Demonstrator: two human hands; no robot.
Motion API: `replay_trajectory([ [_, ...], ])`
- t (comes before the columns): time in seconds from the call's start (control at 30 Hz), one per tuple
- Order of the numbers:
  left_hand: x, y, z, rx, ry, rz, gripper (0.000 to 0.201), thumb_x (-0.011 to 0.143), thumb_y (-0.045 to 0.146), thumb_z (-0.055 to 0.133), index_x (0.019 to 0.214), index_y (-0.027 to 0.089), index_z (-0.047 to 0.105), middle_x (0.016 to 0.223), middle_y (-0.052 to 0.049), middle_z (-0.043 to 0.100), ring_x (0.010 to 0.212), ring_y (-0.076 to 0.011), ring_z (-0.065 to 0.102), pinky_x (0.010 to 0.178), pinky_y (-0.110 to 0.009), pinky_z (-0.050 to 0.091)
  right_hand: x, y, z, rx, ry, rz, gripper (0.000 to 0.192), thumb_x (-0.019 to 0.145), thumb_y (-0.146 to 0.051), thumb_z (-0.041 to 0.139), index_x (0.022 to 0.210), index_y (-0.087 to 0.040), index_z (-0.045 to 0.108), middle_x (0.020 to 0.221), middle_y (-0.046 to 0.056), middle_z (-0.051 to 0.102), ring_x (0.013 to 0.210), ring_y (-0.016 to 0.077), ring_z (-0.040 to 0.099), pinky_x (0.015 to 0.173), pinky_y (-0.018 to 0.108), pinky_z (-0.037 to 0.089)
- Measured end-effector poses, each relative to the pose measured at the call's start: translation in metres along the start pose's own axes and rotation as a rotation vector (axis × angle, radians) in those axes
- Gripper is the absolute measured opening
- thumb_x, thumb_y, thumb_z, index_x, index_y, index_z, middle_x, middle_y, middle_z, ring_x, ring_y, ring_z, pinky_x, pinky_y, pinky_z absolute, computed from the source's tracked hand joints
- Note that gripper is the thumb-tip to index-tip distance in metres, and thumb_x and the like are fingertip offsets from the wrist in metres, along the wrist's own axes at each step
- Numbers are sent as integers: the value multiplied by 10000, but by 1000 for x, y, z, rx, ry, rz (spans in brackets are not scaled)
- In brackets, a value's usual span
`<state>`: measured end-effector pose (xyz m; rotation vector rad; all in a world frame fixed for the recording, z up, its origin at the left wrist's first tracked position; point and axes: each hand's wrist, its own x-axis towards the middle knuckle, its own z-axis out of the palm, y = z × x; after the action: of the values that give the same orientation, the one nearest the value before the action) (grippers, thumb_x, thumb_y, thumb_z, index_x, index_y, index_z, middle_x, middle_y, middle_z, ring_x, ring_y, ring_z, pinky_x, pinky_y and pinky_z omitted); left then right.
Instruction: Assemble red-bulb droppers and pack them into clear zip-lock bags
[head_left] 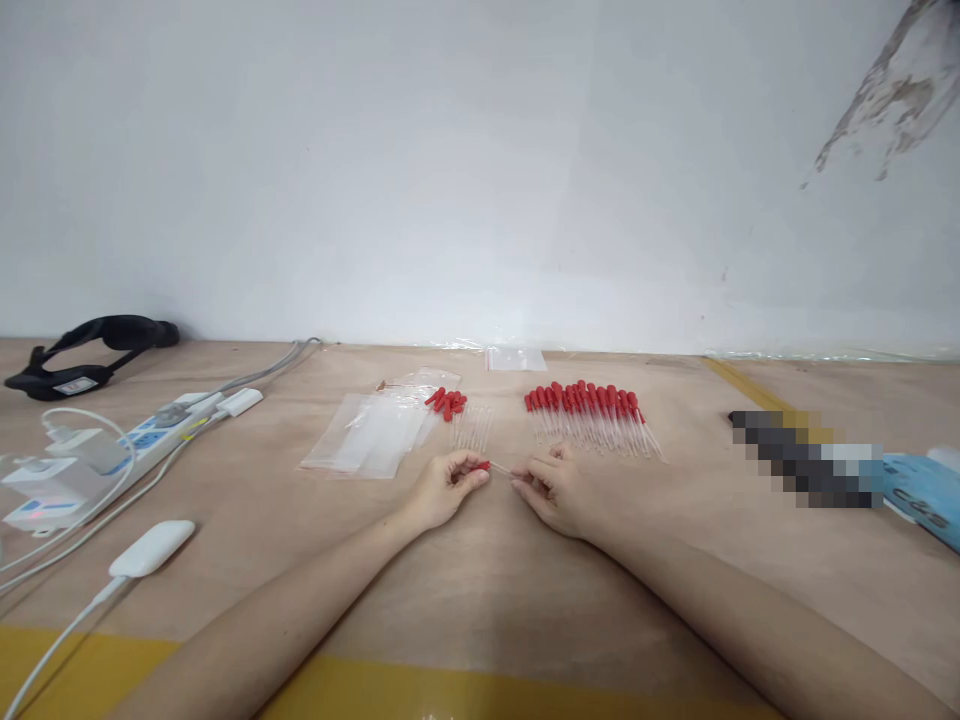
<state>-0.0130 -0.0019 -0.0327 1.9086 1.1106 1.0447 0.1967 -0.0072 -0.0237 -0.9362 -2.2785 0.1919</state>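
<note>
My left hand [450, 488] is closed in a pinch on a small red rubber bulb [484, 465]. Across from it, my right hand [551, 490] pinches a thin clear dropper tube [500, 468], whose far end meets the bulb; how deep it sits inside I cannot tell. Beyond my left hand lie a small heap of loose red bulbs [448, 403] and several bare clear tubes [471, 428]. Past my right hand, a row of droppers [592, 415] lies side by side, red bulbs toward the wall and clear tips toward me.
Clear plastic bags [367, 435] lie left of the loose bulbs, and a small bag [516, 359] rests by the wall. Farther left are a power strip [150, 435] with cables, a white case [154, 548] and a black headset strap [97, 350]. A blue packet [926, 495] is at right.
</note>
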Motion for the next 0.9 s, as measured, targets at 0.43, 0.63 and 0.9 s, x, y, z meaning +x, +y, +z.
replay_trajectory([
  [0.43, -6, 18, -4, 145, -146, -11, 217, 812, 317, 487, 820, 150, 624, 701, -3, 601, 630, -115, 505, 591, -215, 394, 6, 10, -11, -98, -53, -146, 211, 857, -248, 453, 925, -246, 653, 793, 4, 647, 631, 91, 512, 718, 313, 206],
  [0.63, -7, 22, -3, 248, -144, -16, 229, 813, 328, 476, 818, 152, 623, 670, 3, 585, 587, -109, 477, 545, -208, 370, 6, 4, -9, -182, -25, -161, 233, 860, -226, 419, 892, -231, 650, 749, 3, 625, 598, 90, 463, 701, 317, 194],
  [0.9, -9, 24, -2, 339, -165, 62, 175, 812, 269, 480, 816, 158, 616, 704, -5, 608, 618, -118, 516, 570, -208, 383, 9, -2, 0, -205, -104, -113, 267, 866, -221, 373, 733, -171, 599, 676, 14, 599, 590, 99, 438, 672, 302, 187],
])
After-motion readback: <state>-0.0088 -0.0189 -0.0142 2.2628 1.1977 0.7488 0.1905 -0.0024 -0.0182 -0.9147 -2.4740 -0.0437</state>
